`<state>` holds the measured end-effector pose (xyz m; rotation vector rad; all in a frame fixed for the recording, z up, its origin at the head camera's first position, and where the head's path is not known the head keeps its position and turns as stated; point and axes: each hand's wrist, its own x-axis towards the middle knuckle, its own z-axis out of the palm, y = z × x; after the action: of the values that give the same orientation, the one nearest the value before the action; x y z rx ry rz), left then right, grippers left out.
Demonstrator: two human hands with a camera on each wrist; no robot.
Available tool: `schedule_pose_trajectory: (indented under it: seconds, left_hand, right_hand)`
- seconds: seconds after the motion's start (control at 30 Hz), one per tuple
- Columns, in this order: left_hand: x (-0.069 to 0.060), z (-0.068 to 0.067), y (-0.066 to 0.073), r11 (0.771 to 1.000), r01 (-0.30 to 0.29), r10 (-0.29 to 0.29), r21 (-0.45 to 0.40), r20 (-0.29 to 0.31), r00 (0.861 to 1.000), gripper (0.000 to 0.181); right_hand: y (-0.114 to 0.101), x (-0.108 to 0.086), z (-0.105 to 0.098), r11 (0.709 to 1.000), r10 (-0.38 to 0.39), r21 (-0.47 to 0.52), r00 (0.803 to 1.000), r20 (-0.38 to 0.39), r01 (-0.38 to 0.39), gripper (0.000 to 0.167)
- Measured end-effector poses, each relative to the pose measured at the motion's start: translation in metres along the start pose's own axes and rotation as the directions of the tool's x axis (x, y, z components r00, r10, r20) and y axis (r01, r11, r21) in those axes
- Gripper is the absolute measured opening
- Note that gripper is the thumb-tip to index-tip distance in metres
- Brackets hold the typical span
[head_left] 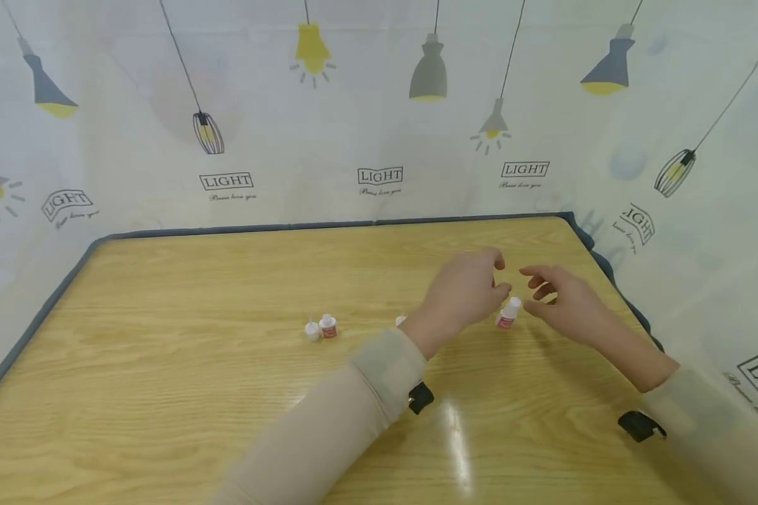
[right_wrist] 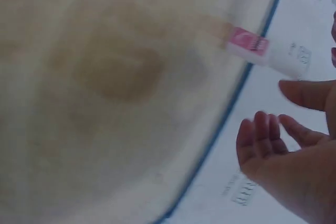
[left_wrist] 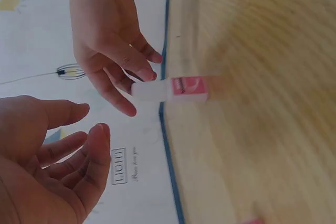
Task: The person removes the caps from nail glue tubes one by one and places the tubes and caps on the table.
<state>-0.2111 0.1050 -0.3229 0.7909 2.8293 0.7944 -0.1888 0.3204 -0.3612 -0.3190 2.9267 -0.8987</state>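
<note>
A small white bottle with a red-pink label stands upright on the table between the two hands; it shows too in the left wrist view and the right wrist view. My left hand is just left of its white cap, fingers loosely bent, holding nothing. To the right of the bottle hovers my right hand, its fingers apart and relaxed, also holding nothing. Neither hand clearly touches the bottle.
Left of centre on the wooden table, a second small bottle stands beside a white cap-like piece. Another white piece is partly hidden behind my left wrist. A printed curtain surrounds the table's far edge and sides.
</note>
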Motion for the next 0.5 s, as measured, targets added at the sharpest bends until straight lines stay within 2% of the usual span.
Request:
schedule_pose_trajectory:
  seconds: [0.13,0.27,0.43,0.5]
  left_hand:
    - [0.005,0.017,0.003,0.998,0.041,-0.04,-0.039,0.024,0.999,0.038]
    - [0.007,0.032,0.004,0.996,0.062,-0.061,-0.063,0.018,0.998,0.041]
    - [0.008,0.05,0.006,0.99,0.069,-0.07,-0.127,-0.008,0.997,0.041]
    - [0.007,0.056,0.006,0.982,0.072,-0.077,-0.173,-0.023,0.997,0.04]
  right_hand:
    - [0.019,-0.002,0.011,0.992,0.047,0.115,0.997,0.059,-0.053,0.064]
    - [0.034,-0.005,0.021,0.986,0.06,0.153,0.994,0.087,-0.073,0.062]
    - [0.044,-0.008,0.032,0.985,0.077,0.149,0.995,0.06,-0.085,0.058]
    - [0.045,-0.01,0.038,0.985,0.068,0.159,0.997,0.034,-0.073,0.051]
